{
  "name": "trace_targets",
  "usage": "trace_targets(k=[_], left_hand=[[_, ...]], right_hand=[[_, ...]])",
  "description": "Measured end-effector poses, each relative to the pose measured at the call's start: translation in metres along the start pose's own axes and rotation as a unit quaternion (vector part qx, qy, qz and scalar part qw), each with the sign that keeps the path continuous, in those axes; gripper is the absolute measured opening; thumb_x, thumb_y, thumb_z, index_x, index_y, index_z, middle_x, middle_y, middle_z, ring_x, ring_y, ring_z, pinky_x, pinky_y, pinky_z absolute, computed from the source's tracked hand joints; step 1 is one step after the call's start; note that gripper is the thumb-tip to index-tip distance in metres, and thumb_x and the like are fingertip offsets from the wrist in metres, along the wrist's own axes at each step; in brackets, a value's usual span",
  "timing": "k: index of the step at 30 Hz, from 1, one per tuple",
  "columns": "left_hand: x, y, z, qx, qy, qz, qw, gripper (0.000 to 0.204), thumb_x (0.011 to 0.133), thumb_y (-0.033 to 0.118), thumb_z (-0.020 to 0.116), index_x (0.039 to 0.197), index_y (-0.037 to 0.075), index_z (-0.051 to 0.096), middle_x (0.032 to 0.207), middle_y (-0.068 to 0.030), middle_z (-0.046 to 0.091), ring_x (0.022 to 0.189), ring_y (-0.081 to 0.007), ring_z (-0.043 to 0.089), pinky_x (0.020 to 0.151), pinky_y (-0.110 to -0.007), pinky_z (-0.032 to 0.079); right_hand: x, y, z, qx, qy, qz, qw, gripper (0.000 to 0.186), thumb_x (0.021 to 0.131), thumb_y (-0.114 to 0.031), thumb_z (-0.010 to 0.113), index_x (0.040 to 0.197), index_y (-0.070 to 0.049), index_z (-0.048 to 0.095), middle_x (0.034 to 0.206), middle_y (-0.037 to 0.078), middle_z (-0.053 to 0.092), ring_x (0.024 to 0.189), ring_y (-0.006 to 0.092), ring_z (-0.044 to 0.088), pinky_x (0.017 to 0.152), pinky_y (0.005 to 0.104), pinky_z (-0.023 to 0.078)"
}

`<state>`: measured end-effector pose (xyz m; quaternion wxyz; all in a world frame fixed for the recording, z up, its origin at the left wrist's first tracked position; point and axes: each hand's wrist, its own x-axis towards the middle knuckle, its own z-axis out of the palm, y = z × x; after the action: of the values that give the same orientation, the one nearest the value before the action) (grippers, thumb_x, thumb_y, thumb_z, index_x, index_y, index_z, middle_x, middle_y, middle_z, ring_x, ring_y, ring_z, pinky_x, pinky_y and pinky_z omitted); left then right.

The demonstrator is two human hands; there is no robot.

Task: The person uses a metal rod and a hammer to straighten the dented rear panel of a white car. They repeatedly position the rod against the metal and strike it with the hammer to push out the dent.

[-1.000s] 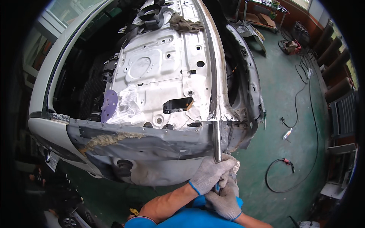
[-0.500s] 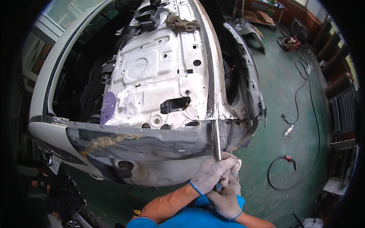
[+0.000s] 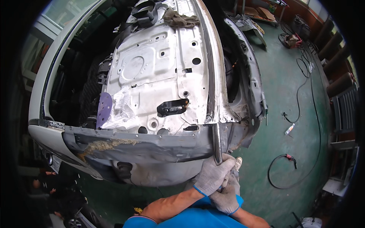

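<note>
Metal bar stands nearly upright against the rear corner of the stripped car body, its upper end meeting the edge of the bare floor panel, its lower end swallowed by my gloves. I see my left hand wrapped tight around the bar's lower part, fingers fully closed on it. My right hand sits just beneath and partly behind the left one, also curled shut; I take it to be on the same bar, though the grip itself is hidden and the bar's bottom tip cannot be made out. My forearms and blue sleeves are cut off by the lower edge.

On the floor panel, a purple sanding disc lies near the left side, touching a crumpled sheet of clear plastic. A brown rag rests at the far end of the panel. A black bracket sits near the middle. Off to the right, black cables trail over the green floor. The dark lower-left corner is too dim to read.
</note>
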<state>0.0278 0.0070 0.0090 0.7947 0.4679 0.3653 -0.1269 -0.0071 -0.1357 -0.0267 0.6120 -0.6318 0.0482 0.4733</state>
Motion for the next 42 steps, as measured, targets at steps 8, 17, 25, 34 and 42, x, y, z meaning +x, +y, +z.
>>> trace_targets(k=[8,17,25,34,42], left_hand=[[-0.006,-0.008,0.006,-0.044,-0.01,0.04,0.998,0.023,0.106,0.02,0.068,0.113,-0.001,0.07,0.064,0.0006,0.054,0.048,-0.0094,0.053,0.051,-0.028,0.051],[-0.003,-0.017,0.013,-0.071,-0.005,0.052,0.996,0.021,0.107,0.02,0.067,0.113,0.0,0.069,0.064,0.001,0.055,0.049,-0.0085,0.054,0.057,-0.03,0.057],[0.011,-0.028,0.024,-0.061,0.057,0.063,0.995,0.018,0.106,0.018,0.067,0.11,0.001,0.07,0.064,0.0007,0.058,0.048,-0.0078,0.054,0.056,-0.029,0.056],[0.004,-0.017,0.014,-0.16,-0.083,0.049,0.982,0.017,0.106,0.015,0.067,0.116,0.001,0.068,0.064,0.0023,0.051,0.048,-0.0088,0.049,0.049,-0.025,0.047],[0.014,-0.031,0.04,-0.191,-0.025,0.111,0.975,0.023,0.108,0.018,0.064,0.12,-0.002,0.066,0.063,0.0005,0.051,0.044,-0.0104,0.047,0.048,-0.028,0.047]], right_hand=[[-0.013,-0.034,0.002,-0.055,0.012,0.043,0.998,0.021,0.094,-0.015,0.077,0.108,-0.001,0.068,0.09,0.001,0.069,0.086,0.0076,0.063,0.074,0.0283,0.05],[-0.016,-0.035,-0.014,-0.058,-0.007,0.029,0.998,0.018,0.095,-0.017,0.078,0.102,-0.003,0.068,0.075,-0.002,0.064,0.062,0.0064,0.057,0.055,0.027,0.045],[0.003,-0.011,-0.032,-0.004,-0.034,0.004,0.999,0.019,0.094,-0.017,0.081,0.098,-0.006,0.066,0.072,-0.004,0.061,0.058,0.0066,0.055,0.052,0.0259,0.043],[-0.013,-0.034,-0.037,-0.071,-0.046,0.027,0.996,0.022,0.092,-0.022,0.079,0.087,-0.004,0.067,0.068,0.001,0.062,0.055,0.0095,0.058,0.051,0.0284,0.046],[-0.015,-0.036,-0.061,-0.256,0.027,-0.063,0.964,0.037,0.093,-0.031,0.075,0.116,-0.003,0.066,0.082,0.019,0.073,0.073,0.0343,0.074,0.066,0.0438,0.057]])
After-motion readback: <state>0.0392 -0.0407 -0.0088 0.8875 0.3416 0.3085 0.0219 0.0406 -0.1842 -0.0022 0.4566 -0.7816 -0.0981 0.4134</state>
